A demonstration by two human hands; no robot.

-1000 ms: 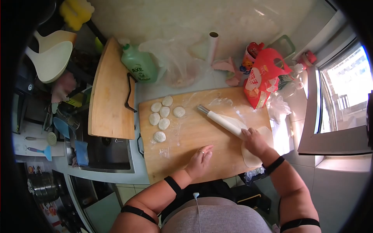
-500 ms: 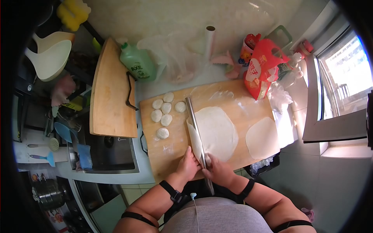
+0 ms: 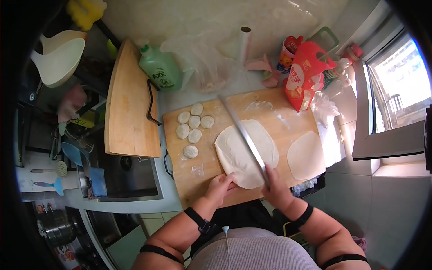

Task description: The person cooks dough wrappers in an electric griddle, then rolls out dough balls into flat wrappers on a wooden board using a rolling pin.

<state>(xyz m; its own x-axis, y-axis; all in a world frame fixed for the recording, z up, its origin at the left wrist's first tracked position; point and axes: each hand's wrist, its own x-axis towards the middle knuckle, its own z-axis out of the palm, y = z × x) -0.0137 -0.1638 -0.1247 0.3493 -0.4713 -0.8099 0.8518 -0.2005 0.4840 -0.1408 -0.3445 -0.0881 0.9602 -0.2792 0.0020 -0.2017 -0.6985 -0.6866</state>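
A large flat dough sheet point(image 3: 230, 155) lies on the floured wooden board point(image 3: 204, 182). My left hand point(image 3: 218, 190) is at its near left edge, thumb and fingers pinching the rim. My right hand point(image 3: 277, 191) is closed around the near end of a long metal rolling pin point(image 3: 245, 136), which slants across the sheet; whether the pin touches the dough I cannot tell. A second, smaller dough sheet point(image 3: 306, 156) rests at the board's right side. Several round dough pieces point(image 3: 195, 122) sit at the upper left, dusted with flour.
Left of the board, a second wooden board point(image 3: 130, 108) stands over the sink point(image 3: 130, 184). Behind are a green AXE bottle point(image 3: 162, 72), a clear plastic bag point(image 3: 204, 63) and a red bag point(image 3: 303, 76). An open window point(image 3: 396, 90) juts in at right.
The rolling pin has left the sheet's left edge and swung rightward over its middle with my right hand. The folded-up left edge now lies flatter. My left hand stays near the same spot.
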